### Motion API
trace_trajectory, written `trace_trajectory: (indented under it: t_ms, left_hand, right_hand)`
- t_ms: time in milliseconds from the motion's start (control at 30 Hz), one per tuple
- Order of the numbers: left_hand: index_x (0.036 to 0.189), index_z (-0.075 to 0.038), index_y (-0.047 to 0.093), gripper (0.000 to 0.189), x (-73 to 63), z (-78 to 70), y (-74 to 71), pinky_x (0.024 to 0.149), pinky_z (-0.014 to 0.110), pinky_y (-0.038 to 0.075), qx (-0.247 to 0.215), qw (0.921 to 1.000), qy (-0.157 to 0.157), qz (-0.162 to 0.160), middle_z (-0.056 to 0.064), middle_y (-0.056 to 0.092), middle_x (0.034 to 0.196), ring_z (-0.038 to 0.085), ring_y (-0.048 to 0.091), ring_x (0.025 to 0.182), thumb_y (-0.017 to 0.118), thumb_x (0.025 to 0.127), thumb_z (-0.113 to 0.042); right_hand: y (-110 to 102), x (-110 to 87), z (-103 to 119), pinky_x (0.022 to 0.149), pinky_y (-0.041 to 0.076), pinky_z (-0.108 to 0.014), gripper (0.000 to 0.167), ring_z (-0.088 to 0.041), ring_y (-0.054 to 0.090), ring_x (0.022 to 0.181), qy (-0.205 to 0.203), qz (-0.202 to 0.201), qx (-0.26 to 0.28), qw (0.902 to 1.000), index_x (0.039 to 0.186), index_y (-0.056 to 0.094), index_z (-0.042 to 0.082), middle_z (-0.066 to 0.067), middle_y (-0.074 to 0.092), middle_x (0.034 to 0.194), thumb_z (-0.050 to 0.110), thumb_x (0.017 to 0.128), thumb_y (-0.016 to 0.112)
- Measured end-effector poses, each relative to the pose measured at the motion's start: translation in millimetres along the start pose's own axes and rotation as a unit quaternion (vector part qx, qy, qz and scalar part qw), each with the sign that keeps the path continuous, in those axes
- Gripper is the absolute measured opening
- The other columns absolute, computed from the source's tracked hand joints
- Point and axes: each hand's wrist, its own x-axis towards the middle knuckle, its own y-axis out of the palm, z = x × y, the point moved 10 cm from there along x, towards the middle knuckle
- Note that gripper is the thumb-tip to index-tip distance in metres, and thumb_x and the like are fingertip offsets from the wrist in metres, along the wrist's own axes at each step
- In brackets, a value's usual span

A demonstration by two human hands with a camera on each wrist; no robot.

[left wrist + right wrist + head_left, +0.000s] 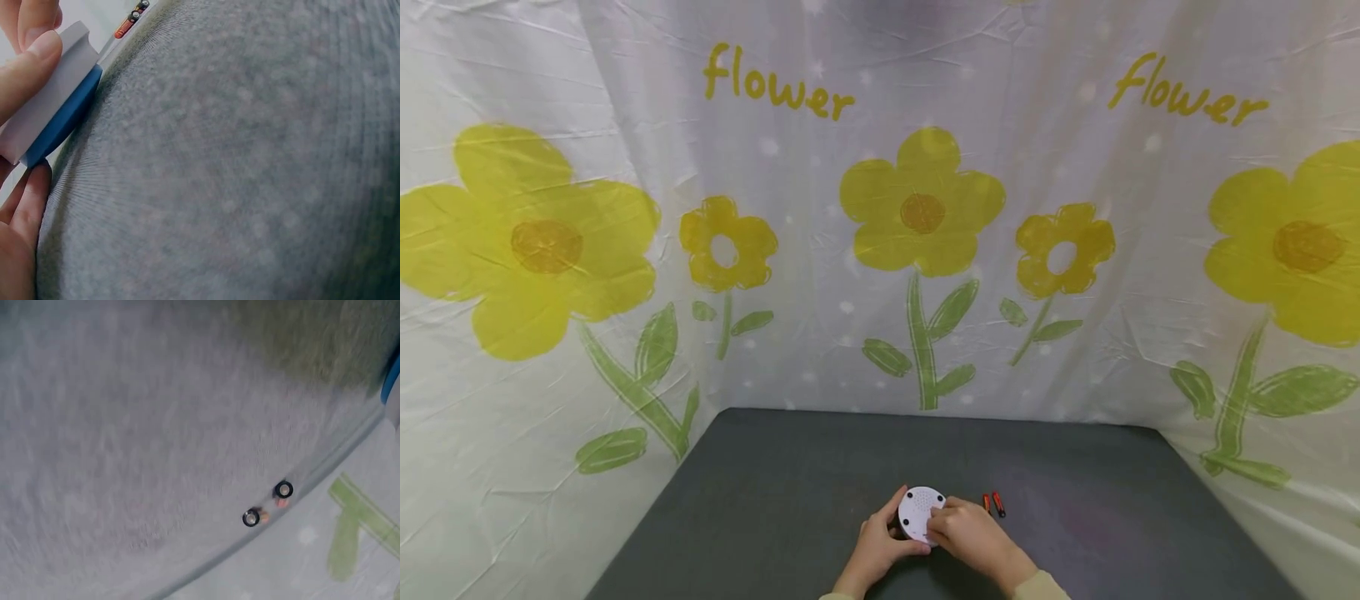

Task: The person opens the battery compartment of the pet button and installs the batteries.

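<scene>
A round white device [916, 507] with a cluster of small holes and several dark feet faces up. Its far side is blue, as the device's edge [59, 122] shows in the left wrist view. My left hand [880, 535] grips it from the left, thumb along the near rim and fingers at the far side. At its right edge is my right hand [967, 530], with bent fingers on the white face; its fingertips are partly hidden. Two red-and-black batteries [997, 503] lie just beyond the right hand, also seen as batteries [252, 517] in the right wrist view.
The dark grey table [775, 475] stretches around the hands. A pale cloth [820, 333] printed with yellow flowers hangs behind it and at both sides.
</scene>
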Motion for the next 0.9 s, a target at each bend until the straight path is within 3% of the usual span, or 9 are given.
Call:
trace_trajectory:
  t_ms: [133, 367, 500, 700, 900]
  left_hand:
    - [0.137, 0.005, 0.038, 0.088, 0.9, 4.8, 1.7, 0.080, 0.035, 0.050, 0.003, 1.0000, 0.001, 0.001, 0.027, 0.045, 0.130, 0.034, 0.049, 0.113, 0.085, 0.065, -0.011]
    - [0.140, 0.002, 0.036, 0.092, 10.7, 38.5, 6.7, 0.081, 0.030, 0.050, -0.011, 0.9999, 0.003, 0.000, 0.023, 0.049, 0.129, 0.028, 0.049, 0.114, 0.085, 0.064, -0.014]
    - [0.140, 0.001, 0.035, 0.093, 11.1, 42.2, 7.9, 0.082, 0.030, 0.049, -0.023, 0.9997, 0.002, 0.006, 0.022, 0.049, 0.130, 0.028, 0.048, 0.116, 0.085, 0.064, -0.016]
    - [0.140, 0.001, 0.036, 0.093, 11.1, 43.0, 7.4, 0.082, 0.029, 0.049, -0.018, 0.9998, -0.002, 0.004, 0.022, 0.049, 0.130, 0.026, 0.049, 0.114, 0.086, 0.063, -0.016]
    - [0.140, 0.003, 0.036, 0.092, 12.6, 42.8, 6.3, 0.083, 0.028, 0.048, -0.002, 1.0000, -0.001, -0.002, 0.023, 0.050, 0.128, 0.025, 0.050, 0.114, 0.085, 0.064, -0.017]
  right_hand:
    - [-0.3, 1.9, 2.9, 0.054, 0.040, -0.015, 0.009, -0.002, 0.047, 0.064, -0.021, -0.003, -0.016, 0.9996, 0.071, 0.066, 0.020, 0.013, 0.059, 0.072, 0.019, 0.078, 0.072]
    - [-1.0, 6.4, 12.9, 0.047, 0.036, -0.018, 0.012, -0.005, 0.043, 0.054, -0.067, -0.020, -0.080, 0.9944, 0.066, 0.066, 0.020, 0.011, 0.050, 0.061, 0.023, 0.074, 0.073]
    - [-1.9, 8.3, 15.2, 0.045, 0.035, -0.018, 0.014, -0.005, 0.043, 0.052, -0.073, -0.020, -0.090, 0.9930, 0.063, 0.064, 0.019, 0.010, 0.049, 0.058, 0.024, 0.072, 0.074]
    - [-4.9, 9.8, 14.3, 0.044, 0.035, -0.018, 0.016, -0.003, 0.043, 0.051, -0.064, -0.020, -0.068, 0.9954, 0.062, 0.061, 0.020, 0.012, 0.050, 0.057, 0.022, 0.072, 0.074]
    - [-11.2, 4.8, 5.6, 0.053, 0.040, -0.017, 0.012, -0.003, 0.047, 0.061, -0.023, -0.043, -0.002, 0.9988, 0.070, 0.062, 0.018, 0.012, 0.055, 0.066, 0.016, 0.073, 0.074]
